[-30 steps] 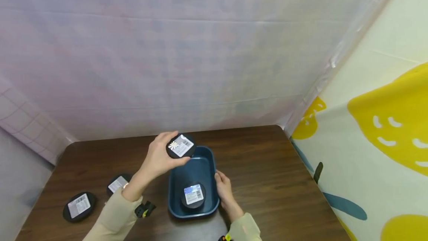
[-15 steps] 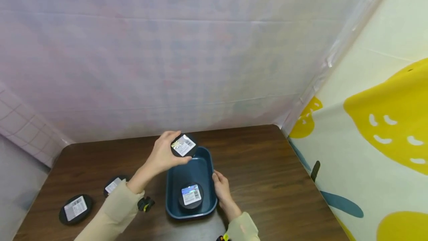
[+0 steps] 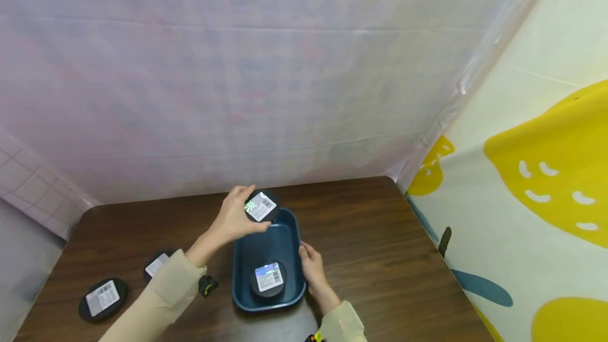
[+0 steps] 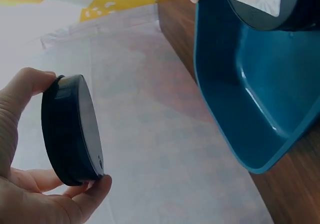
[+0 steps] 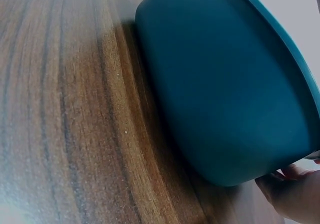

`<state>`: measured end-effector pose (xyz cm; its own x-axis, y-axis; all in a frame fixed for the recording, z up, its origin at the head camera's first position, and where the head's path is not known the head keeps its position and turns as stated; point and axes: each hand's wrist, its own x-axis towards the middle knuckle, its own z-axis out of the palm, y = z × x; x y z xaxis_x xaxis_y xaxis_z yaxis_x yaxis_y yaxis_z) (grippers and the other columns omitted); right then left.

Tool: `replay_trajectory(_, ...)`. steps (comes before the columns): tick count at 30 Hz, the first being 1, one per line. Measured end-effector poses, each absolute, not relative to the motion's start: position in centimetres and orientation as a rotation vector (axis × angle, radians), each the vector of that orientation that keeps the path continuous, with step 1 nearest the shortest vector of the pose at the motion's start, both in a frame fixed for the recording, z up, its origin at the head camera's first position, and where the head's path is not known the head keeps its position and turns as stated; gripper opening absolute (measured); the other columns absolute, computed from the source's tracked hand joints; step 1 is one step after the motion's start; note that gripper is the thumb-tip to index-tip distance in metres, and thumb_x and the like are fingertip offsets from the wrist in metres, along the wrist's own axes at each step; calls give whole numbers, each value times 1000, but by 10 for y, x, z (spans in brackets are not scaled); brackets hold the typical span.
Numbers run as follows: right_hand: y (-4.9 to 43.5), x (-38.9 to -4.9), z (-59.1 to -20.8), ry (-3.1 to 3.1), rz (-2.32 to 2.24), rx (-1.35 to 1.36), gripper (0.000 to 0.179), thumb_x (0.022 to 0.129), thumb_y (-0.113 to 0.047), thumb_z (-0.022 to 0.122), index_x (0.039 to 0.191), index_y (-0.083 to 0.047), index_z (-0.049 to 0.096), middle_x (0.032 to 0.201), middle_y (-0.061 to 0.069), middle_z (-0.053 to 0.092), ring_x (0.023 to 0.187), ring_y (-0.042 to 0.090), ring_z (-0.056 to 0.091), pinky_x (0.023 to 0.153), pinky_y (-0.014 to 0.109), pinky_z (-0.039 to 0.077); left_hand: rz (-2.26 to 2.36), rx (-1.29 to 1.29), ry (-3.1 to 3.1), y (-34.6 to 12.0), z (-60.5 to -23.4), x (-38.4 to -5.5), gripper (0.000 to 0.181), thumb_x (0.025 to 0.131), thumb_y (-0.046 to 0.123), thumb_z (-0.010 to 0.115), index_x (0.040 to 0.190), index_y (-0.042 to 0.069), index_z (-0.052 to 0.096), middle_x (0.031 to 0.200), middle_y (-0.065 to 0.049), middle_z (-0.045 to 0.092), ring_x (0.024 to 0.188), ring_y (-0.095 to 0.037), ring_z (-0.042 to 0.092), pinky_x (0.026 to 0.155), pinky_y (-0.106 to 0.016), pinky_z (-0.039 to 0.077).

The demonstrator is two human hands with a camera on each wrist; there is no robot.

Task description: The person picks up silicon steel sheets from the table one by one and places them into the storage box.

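Observation:
My left hand (image 3: 233,218) pinches a flat, round black container (image 3: 262,206) by its edge, thumb on one side and fingers on the other. Its labelled face is turned up, above the far end of a deep blue tray (image 3: 236,273). The left wrist view shows this container (image 4: 65,131) side-on, apart from the tray. My right hand (image 3: 313,271) grips the tray's right side at the rim; in the right wrist view the tray's outer wall (image 5: 220,83) hides most of that hand. A second labelled black container (image 3: 268,278) sits inside the tray, towards the near end.
Two more round black labelled pieces lie on the wooden table (image 3: 389,257): one (image 3: 103,300) at far left, another (image 3: 157,265) partly behind my left sleeve. A pale curtain (image 3: 237,94) hangs behind the table, and a lemon-print cloth (image 3: 532,199) hangs at right.
The left hand has carried its container slightly to the right relative to the tray. The head view has shifted a little; the right hand keeps its hold on the tray.

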<state>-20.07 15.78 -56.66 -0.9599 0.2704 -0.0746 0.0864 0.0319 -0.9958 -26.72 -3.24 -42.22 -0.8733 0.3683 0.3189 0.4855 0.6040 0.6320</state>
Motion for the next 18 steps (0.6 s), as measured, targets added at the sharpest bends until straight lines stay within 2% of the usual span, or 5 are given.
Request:
replay_trajectory(9,160,-208,-592,-2172,2025,-387,37,98,-11,45,123,16,51,123,30,54,113,38,50,97,49,38,-1095,-754,-2723,-33,-432,-274,89,58,26,85,129,-13,46,120,-28,51,105,-43,50,84,-53,45)
replay_trajectory(18,159,-207,-579,-2126,2124,-395,36,97,-7,44,122,19,49,122,33,53,110,39,51,94,47,41,-1097,-815,-2731,-30,-448,-282,89,57,20,84,128,-17,44,117,-28,48,104,-40,47,87,-49,44)
